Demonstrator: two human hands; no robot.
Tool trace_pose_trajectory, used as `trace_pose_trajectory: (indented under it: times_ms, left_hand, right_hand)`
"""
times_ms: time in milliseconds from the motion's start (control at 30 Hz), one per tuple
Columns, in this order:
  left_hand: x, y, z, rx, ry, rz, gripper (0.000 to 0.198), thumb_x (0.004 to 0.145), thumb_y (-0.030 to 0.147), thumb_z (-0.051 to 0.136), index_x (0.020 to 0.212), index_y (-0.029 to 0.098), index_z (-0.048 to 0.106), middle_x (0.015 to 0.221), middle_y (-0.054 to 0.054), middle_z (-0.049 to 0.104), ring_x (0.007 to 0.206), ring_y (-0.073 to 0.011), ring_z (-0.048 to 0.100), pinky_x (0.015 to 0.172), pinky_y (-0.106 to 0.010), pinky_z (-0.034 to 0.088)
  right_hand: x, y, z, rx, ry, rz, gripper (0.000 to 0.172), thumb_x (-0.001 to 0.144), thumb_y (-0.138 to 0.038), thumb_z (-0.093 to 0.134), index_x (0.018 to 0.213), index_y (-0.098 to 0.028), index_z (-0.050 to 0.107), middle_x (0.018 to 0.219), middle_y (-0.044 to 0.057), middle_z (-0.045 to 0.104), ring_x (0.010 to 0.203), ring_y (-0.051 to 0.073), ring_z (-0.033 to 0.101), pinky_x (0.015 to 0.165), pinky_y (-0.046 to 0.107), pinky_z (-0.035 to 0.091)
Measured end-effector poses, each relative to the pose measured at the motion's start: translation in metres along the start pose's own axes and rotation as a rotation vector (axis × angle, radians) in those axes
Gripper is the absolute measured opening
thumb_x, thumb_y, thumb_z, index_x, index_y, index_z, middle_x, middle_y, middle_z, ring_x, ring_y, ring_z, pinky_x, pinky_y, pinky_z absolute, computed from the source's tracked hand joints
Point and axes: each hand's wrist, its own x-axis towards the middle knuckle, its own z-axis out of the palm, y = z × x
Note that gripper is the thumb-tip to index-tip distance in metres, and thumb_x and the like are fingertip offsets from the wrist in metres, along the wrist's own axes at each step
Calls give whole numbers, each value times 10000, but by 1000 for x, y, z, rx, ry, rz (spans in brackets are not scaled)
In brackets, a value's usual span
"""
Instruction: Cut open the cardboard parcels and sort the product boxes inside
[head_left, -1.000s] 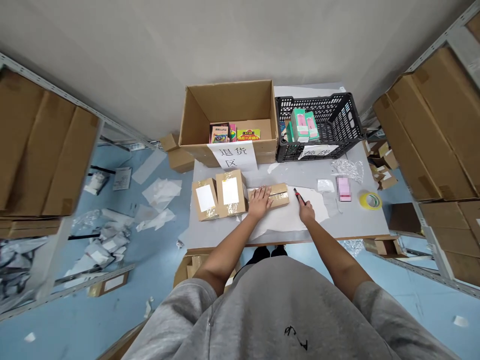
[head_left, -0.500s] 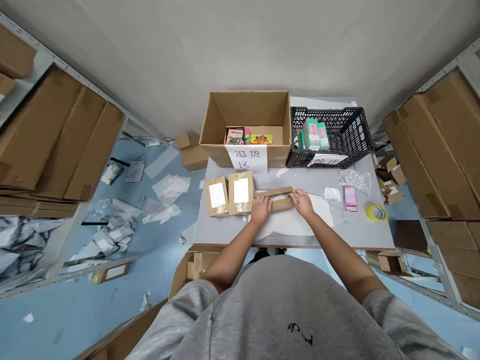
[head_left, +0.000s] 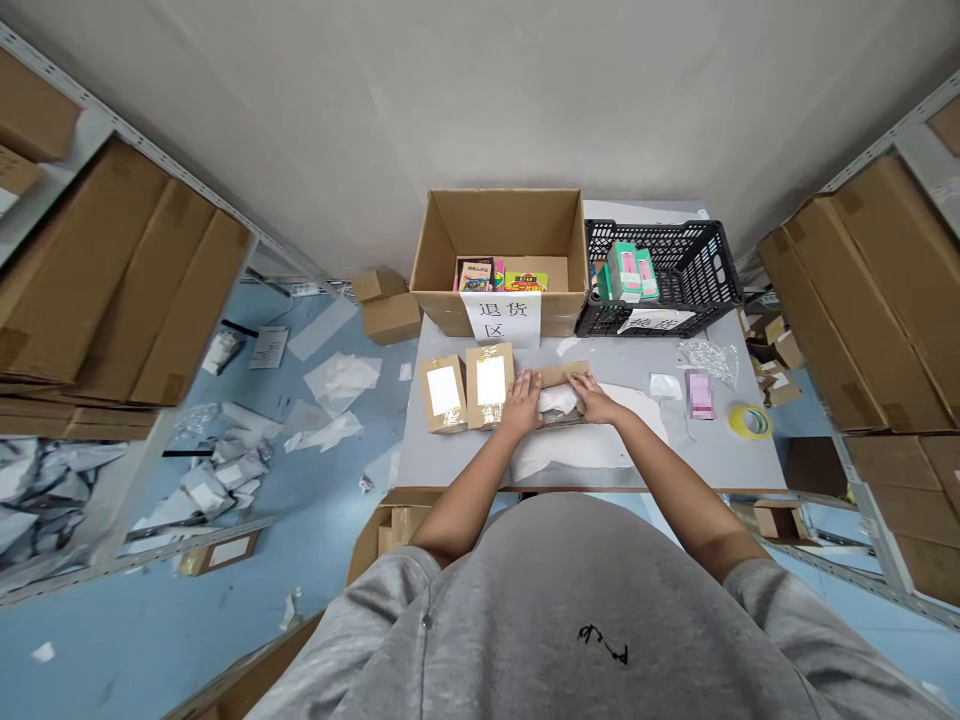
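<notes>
Head view, looking down on grey counter [head_left: 720,455]. At centre, small brown box [head_left: 574,373] lying lengthwise, top flap lifted, white wrapping [head_left: 559,400] showing inside. Left hand [head_left: 523,398] laid flat against the box's left end, fingers [head_left: 529,382] straight and released, gripping nothing. Right hand [head_left: 594,397] over the box's right half, fingers [head_left: 577,384] bent down onto the wrapping; pinched or just resting, cannot tell (too small). Under box and hands, white sheet [head_left: 592,455] spread on the counter. Just left of the left hand, two taped parcels [head_left: 490,385] with white labels, side by side, touching. Behind, at the counter's far edge, big open carton [head_left: 501,215] with colourful packs inside and paper sign [head_left: 504,318] on its front. Right beside it, black crate [head_left: 697,270] holding green-and-pink packs [head_left: 630,270]. Further right on the counter: bubble wrap [head_left: 705,355], pink pad [head_left: 700,393], yellow tape roll [head_left: 750,421], all well apart from the hands. Floor [head_left: 315,540] at left strewn with paper and bags. Stacked cartons [head_left: 112,290] at both sides.
</notes>
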Motion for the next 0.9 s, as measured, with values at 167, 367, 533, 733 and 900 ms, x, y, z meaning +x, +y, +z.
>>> trace_pose_trajectory:
  times_ms: [167,367,533,733,900]
  left_hand:
    - [11,-17,9,-6,-88,49,1337,762,554,891,1788,75,181,1875,-306,77,1765,-444,34,1387,-613,204]
    - [31,-21,25,-4,-170,132,1477,691,658,878,1778,10,117,1857,-354,44,1757,-473,9,1398,-629,141]
    - [51,-14,32,14,-255,166,1446,648,610,904,1762,12,203,1854,-336,149,1754,-461,109,1410,-570,168]
    - [65,-14,34,50,-335,109,1273,672,570,896,1702,74,338,1796,-317,341,1698,-444,303,1373,-532,264]
    - [72,-15,31,57,-299,82,1228,690,711,872,1651,99,414,1670,-299,509,1600,-421,431,1326,-517,333]
  right_hand:
    - [0,-3,10,-36,28,97,1383,778,-309,944,1857,-337,79,1914,113,115,1762,409,76,1380,557,259]
    - [-26,-10,35,-64,164,230,1421,779,-471,983,1853,-347,59,1912,117,-148,1764,425,86,1364,569,291]
    - [-42,-11,45,-61,226,285,1365,807,-483,952,1852,-272,100,1917,148,-74,1765,413,86,1383,527,263]
    - [-20,2,23,-1,85,341,1313,776,-421,979,1823,-319,193,1910,141,37,1707,358,293,1331,443,361]
    - [4,14,9,-38,-29,316,1253,746,-314,997,1782,-353,293,1843,133,239,1594,362,448,1223,415,467]
